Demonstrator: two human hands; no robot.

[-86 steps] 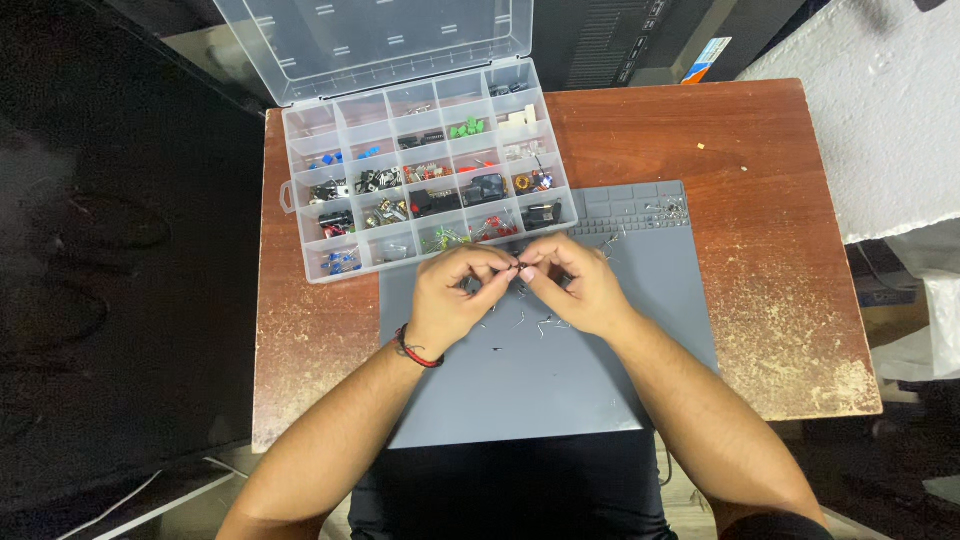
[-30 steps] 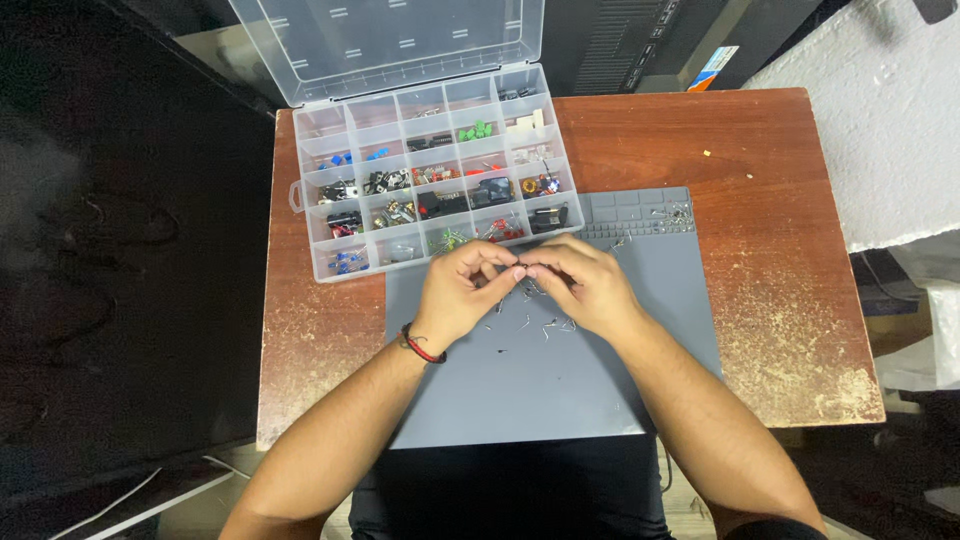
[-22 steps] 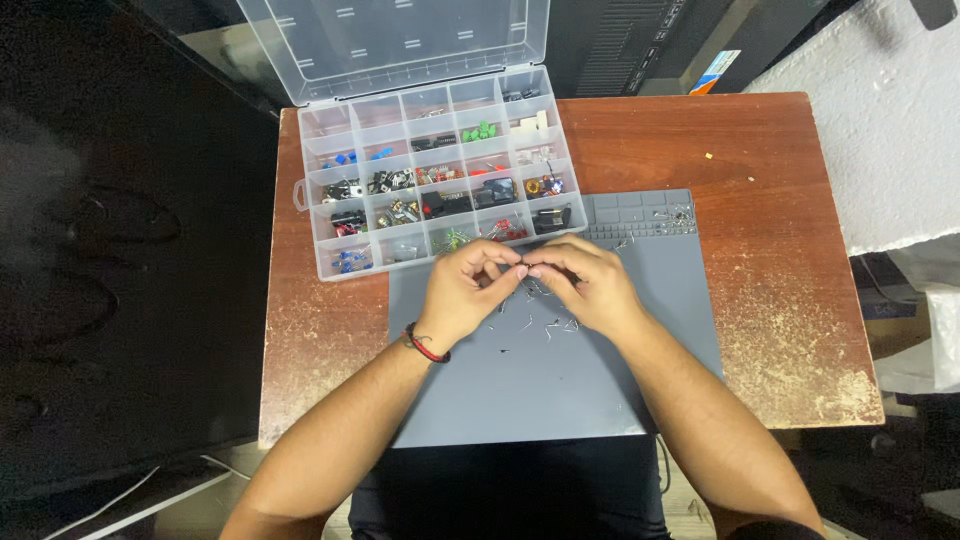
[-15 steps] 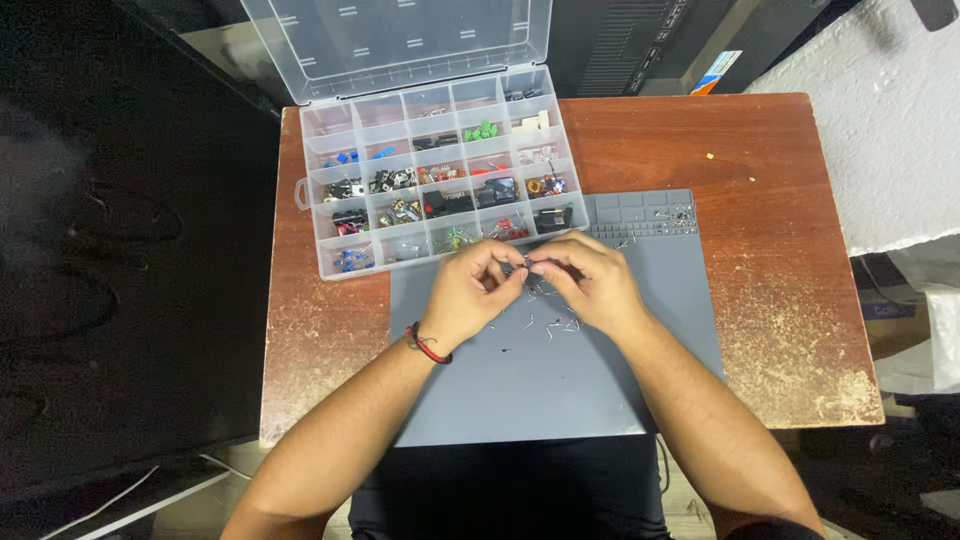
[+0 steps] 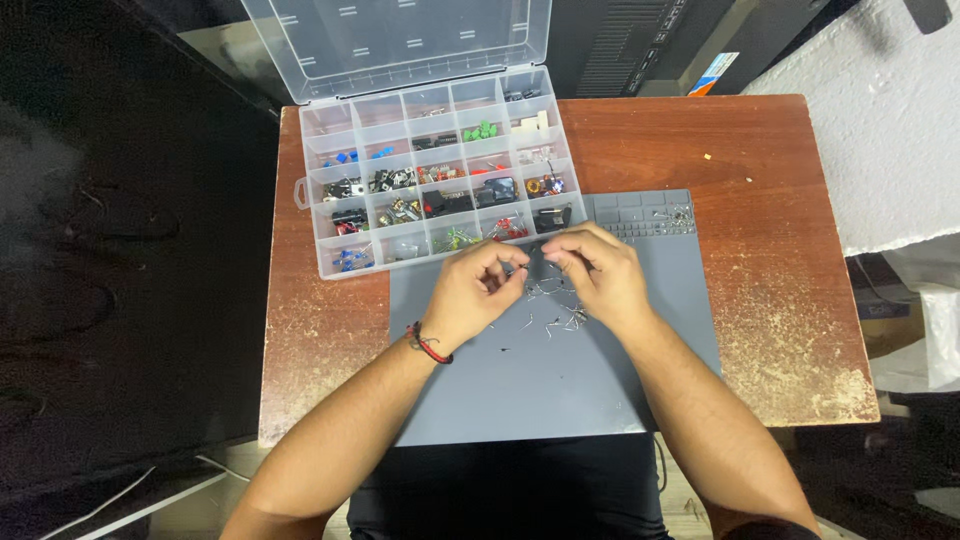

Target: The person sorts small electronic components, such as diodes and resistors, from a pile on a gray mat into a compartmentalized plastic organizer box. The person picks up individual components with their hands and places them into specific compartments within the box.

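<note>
Left hand (image 5: 480,292): palm turned down and inward, fingers curled, thumb and forefinger tips pinched together at its right edge; whether anything lies between them cannot be told.
Right hand (image 5: 598,275): back facing the camera, knuckles raised, fingers bent toward the left hand, fingertips closed together.
Spacing of hands: fingertips nearly meeting, a narrow gap between them.
Left wrist: slightly flexed, ringed by a red and black band (image 5: 428,345).
Forearms: both bare, entering from the lower edge and converging toward the hands in a V.
</note>
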